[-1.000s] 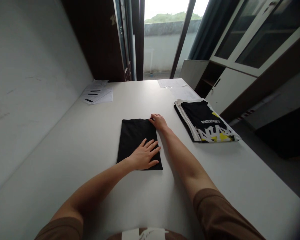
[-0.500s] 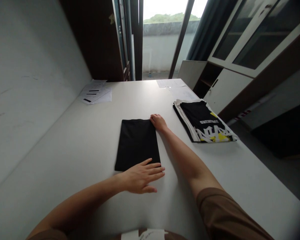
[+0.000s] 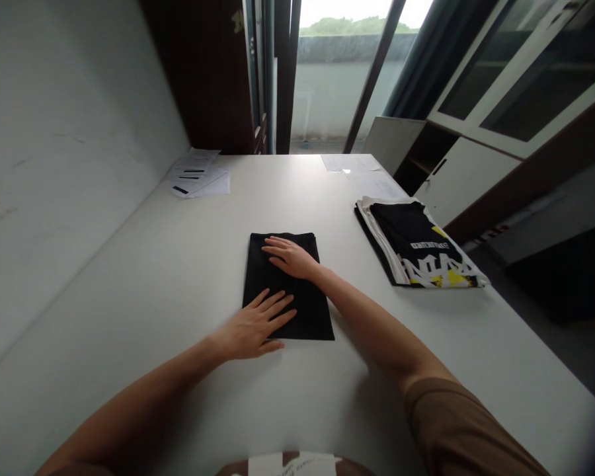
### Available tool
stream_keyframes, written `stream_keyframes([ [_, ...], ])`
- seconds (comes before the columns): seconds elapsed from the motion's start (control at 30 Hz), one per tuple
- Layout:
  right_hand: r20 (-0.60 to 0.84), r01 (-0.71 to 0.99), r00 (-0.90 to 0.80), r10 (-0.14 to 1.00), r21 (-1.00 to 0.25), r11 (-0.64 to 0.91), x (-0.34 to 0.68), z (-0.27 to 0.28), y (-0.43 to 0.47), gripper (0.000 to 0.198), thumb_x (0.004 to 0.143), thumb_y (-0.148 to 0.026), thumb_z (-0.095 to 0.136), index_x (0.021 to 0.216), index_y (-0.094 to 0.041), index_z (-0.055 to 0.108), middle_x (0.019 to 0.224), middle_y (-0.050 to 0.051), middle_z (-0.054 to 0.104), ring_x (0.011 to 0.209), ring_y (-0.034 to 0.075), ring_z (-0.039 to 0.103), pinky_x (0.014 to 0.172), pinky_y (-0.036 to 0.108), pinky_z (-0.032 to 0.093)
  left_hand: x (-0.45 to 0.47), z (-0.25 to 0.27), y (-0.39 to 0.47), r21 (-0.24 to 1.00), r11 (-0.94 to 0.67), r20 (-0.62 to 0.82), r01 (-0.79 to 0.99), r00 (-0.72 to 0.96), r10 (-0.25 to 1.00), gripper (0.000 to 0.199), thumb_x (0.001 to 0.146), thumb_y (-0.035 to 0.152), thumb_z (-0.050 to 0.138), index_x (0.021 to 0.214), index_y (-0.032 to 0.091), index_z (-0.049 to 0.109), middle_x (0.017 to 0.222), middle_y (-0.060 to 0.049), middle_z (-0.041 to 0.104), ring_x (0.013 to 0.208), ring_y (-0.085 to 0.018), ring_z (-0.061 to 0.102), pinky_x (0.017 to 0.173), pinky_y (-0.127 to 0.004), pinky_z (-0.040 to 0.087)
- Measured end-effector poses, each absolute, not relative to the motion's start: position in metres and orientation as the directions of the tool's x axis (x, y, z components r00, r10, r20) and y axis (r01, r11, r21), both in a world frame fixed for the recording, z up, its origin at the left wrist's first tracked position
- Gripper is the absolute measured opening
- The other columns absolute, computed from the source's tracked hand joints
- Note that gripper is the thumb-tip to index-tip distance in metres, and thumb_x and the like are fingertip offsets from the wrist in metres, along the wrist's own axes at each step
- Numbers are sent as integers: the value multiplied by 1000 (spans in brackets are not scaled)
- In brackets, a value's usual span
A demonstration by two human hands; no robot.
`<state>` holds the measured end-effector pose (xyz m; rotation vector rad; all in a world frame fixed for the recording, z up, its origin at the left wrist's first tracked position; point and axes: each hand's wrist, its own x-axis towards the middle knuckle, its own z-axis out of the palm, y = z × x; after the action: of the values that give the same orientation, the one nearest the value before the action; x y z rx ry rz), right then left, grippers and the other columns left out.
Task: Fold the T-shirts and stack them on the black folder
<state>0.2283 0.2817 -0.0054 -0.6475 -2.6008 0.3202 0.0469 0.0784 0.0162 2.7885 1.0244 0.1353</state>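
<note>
Nothing gripped: left hand (image 3: 258, 327) is laid palm-down, fingers spread, over the near-left corner of the cloth (image 3: 307, 311); right hand (image 3: 293, 258) is laid likewise toward its far edge. Load probably spread this way so the fabric is pressed flat. Cloth: matte black, folded to a rough rectangle, set mid-width on a smooth white table (image 3: 178, 277). Farther right, a folded stack (image 3: 399, 225) is placed apart: soft black/white layers, yellow-white print. Thin papers (image 3: 213, 185) are laid far left.
</note>
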Motion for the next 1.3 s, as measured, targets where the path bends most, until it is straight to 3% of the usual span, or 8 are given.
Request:
stream_keyframes([
  [0.07,267,395,-844,465,-278,876,221,-11,275,47,107,-42,43,151,-29,53,163,4,39,154,24,30,126,47,25,50,17,75,192,-748,16,635,760,650,76,103,58,47,166,26,19,172,-8,15,159,-32,10,128,-57,7],
  [0.17,175,511,-815,553,-232,827,223,-19,279,54,107,-46,39,158,-29,43,168,4,29,157,27,22,128,52,19,53,18,69,218,-742,2,634,760,650,80,102,62,46,166,24,17,172,-9,14,160,-32,6,128,-57,5],
  [0.4,130,608,-756,642,-222,762,230,-21,292,58,108,-51,33,161,-29,38,170,3,19,158,26,15,129,51,15,62,28,56,375,-758,-12,533,821,571,80,102,67,37,166,22,20,172,-11,13,160,-30,5,128,-57,0],
  [0.5,147,592,-760,633,-246,767,230,-21,290,56,108,-50,35,159,-29,41,170,3,21,158,26,17,129,52,17,64,37,54,490,-752,8,440,861,509,76,103,65,38,166,24,21,171,-8,21,159,-27,13,130,-54,4],
  [0.6,171,582,-756,632,-267,768,232,-22,290,54,107,-49,38,158,-30,43,169,3,24,157,26,20,128,54,19,64,41,57,560,-701,73,441,817,572,65,107,56,38,163,25,28,166,-5,35,156,-21,26,130,-45,14],
  [0.77,175,571,-763,622,-270,776,232,-21,290,53,107,-47,41,157,-30,45,168,4,26,157,27,21,128,55,20,55,30,82,367,-640,169,675,629,759,51,105,44,47,150,21,51,162,-9,42,156,-26,28,130,-51,12],
  [0.97,167,575,-760,628,-277,770,230,-23,291,54,106,-47,42,157,-28,44,169,5,25,157,27,20,128,54,19,34,7,99,216,-608,85,764,606,791,77,100,58,51,164,22,27,171,-13,20,159,-31,14,127,-56,9],
  [1.3,173,569,-763,623,-278,774,231,-22,291,53,106,-47,43,156,-30,46,168,4,27,157,26,21,128,54,19,50,8,82,196,-682,59,705,686,726,67,104,49,48,164,27,26,172,-9,19,159,-32,13,126,-59,10],
])
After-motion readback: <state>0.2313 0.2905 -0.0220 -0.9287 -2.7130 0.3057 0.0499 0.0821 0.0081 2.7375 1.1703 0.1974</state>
